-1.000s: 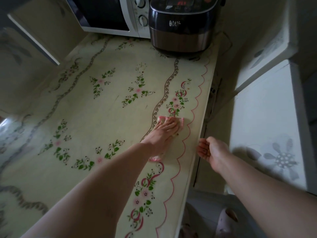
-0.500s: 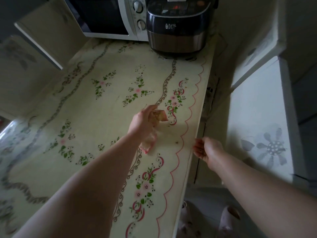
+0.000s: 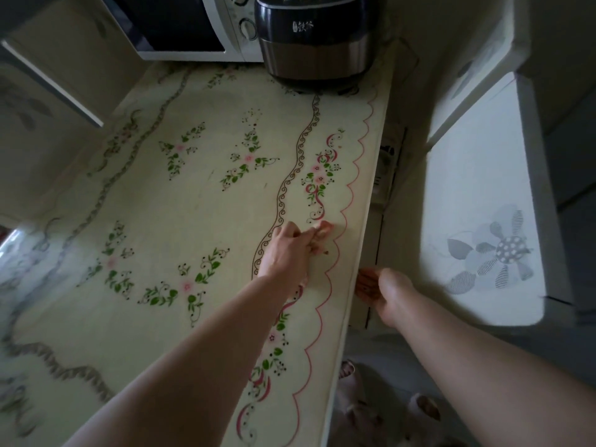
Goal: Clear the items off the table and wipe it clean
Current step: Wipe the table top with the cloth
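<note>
Step in hand: wiping. The desk (image 3: 209, 201) carries nothing loose. Only the cooker (image 3: 316, 43) and, to its left and touching it, the microwave (image 3: 193, 24) stand on it, at the far end.

1. Left hand (image 3: 287, 253): it is well nearer me than the cooker, on the same right-hand strip of the desk. The fingers (image 3: 306, 235) are curled and clamped on the pink cloth (image 3: 324, 228), bunched small. The cloth touches the surface, and only its tip shows past the fingertips.
2. Right hand (image 3: 387, 291): it is nearer me than the cooker and just off the desk edge, on the cooker's side. The palm faces up, with the fingers (image 3: 366, 282) apart and slightly cupped. It holds nothing that I can see.
3. A small dark speck (image 3: 325, 252) lies just on my side of the cloth, between it and the edge.

Judgement: the items appear cleared and the wipe is under way. The cupped hand suggests debris is being swept over the edge into the palm.

Next move: drag the cloth across the speck toward the waiting palm. Keep the cloth flat on the surface and the palm tight under the edge. The strip around the cooker's base probably remains to be wiped.

Writing: the cooker's front bears a small white emblem followed by two Chinese characters, too blurred to read with certainty. The microwave dials show no legible marks.
</note>
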Demonstrator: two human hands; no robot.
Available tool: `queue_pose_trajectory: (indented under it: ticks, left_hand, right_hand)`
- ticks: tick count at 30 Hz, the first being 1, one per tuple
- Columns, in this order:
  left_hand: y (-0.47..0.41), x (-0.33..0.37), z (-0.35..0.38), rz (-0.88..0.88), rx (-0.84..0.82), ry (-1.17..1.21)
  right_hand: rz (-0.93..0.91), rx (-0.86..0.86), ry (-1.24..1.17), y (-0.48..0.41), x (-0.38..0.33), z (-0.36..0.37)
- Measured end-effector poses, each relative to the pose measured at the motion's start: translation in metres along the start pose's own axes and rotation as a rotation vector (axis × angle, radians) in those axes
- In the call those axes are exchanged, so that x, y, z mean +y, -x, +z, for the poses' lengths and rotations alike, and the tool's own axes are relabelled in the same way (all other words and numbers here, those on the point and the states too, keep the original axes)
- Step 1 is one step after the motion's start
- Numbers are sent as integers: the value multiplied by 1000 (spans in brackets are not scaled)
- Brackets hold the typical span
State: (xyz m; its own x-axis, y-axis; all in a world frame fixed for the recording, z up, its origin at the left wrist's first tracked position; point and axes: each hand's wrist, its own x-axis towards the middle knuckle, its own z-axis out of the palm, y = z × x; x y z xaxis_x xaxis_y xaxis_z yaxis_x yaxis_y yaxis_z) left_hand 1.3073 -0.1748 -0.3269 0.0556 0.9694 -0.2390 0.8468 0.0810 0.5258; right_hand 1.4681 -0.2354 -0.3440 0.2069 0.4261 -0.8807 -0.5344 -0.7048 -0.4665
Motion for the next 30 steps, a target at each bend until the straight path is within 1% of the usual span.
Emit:
queue_pose_trajectory:
  ticks: [1,3,5,7,9,10,11,13,14,16,18,19,20,21,22,23,24,25,28,29,30]
  left_hand:
    - [8,3,3,123,-46,-141]
    - [21,5,14,306,-116,-299]
    - [33,10,24,364,-142,-298]
    - [44,15,33,353,-165,-227]
    - [54,20,40,315,-205,-145]
    - [58,23,42,312,-205,-83]
    - [60,26,42,309,-193,-8]
    - [61,30,35,256,-125,144]
    - [59,30,30,218,-62,198]
    - [57,26,17,127,101,222]
    - [55,16,-1,-2,237,128]
    - [57,7,-10,-77,264,29]
    - [61,-5,-17,-142,232,-101]
    - [66,-17,-21,-185,144,-225]
    - [71,-29,-21,-192,26,-318]
    - [77,-40,-18,-175,-67,-371]
    - [85,-51,-17,-145,-124,-408]
    - [91,-58,-14,-95,-141,-450]
    - [105,-67,-14,153,-88,-589]
    - [107,-70,-13,202,-73,-593]
    - [107,-74,-15,199,-73,-571]
  right_hand:
    - [12,-6,-14,-2,2,0]
    - [23,-11,-36,-6,4,0]
    - [45,-20,-77,-7,4,-1]
    - [61,-9,-138,-8,5,-2]
    - [120,-51,-299,-10,8,-5]
    - [115,-65,-298,-10,11,-6]
    - [95,-69,-243,-8,14,-8]
    - [81,-83,-146,-7,19,-14]
    - [71,-72,-107,-4,19,-16]
    - [37,-54,-8,4,13,-19]
    - [23,-32,42,7,4,-23]
    - [13,-34,52,11,-2,-25]
    - [-2,-49,60,13,-6,-25]
    - [-17,-66,79,16,-10,-24]
    - [-27,-86,90,20,-14,-23]
    - [-33,-104,107,24,-18,-21]
    - [-47,-121,130,29,-21,-16]
    - [-61,-132,155,32,-23,-11]
    - [-90,-155,224,37,-27,5]
    - [-94,-154,247,38,-27,12]
    - [-96,-157,266,39,-27,20]
